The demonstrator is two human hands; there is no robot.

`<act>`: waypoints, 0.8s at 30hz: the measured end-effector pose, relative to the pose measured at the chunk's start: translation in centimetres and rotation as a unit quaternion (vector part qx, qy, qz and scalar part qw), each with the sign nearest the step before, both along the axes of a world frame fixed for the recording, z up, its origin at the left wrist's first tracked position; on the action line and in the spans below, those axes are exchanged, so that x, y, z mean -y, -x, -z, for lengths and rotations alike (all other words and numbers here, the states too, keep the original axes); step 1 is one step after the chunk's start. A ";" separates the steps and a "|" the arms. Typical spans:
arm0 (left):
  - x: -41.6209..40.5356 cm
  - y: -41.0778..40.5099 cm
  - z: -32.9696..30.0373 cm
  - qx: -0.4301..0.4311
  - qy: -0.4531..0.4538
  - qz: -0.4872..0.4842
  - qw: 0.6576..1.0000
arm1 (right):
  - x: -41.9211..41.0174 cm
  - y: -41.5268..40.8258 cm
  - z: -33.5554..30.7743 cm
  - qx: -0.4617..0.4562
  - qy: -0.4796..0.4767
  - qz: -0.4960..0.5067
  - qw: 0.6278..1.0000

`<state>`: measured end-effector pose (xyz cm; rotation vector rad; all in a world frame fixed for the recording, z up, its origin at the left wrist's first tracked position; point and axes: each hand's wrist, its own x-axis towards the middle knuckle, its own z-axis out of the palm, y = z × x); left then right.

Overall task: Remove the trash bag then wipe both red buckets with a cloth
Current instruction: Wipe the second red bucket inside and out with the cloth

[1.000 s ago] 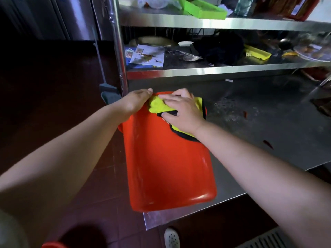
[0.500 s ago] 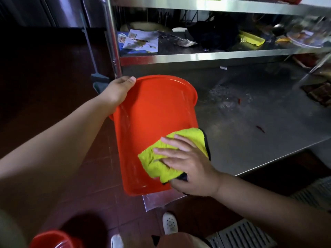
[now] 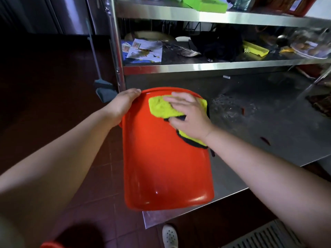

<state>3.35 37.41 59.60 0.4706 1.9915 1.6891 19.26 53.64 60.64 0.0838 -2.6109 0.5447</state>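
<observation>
Half a second earlier the yellow cloth [image 3: 163, 109] had been pressed low on the red bucket [image 3: 166, 163], near its base; it was now found up at the rim end, and the bucket's open mouth was no longer seen. The right hand [image 3: 189, 116] was laid flat on the cloth, fingers straight and spread. The left hand [image 3: 123, 104] was curled over the rim at the far left. The bucket was lain on its side across the left corner of the steel table [image 3: 268, 126], its base overhanging the near edge. Bare tabletop was left to the right.
</observation>
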 end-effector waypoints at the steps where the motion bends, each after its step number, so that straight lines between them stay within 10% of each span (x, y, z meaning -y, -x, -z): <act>1: 0.0 0.0 0.1 -0.002 0.003 0.001 1.000 | -0.6 0.9 -0.3 0.001 0.004 0.019 1.000; 8: 1.0 -0.4 0.0 -0.021 0.012 -0.016 1.000 | 0.9 2.0 -0.3 0.031 0.001 0.020 0.999; 14: -3.3 -1.4 -2.6 -0.230 0.167 0.078 0.956 | 4.2 -2.8 0.7 0.036 -0.075 -0.054 0.995; 24: -1.4 -0.6 -1.7 -0.124 0.083 0.040 0.988 | 6.5 -10.8 3.4 0.041 -0.042 -0.165 0.985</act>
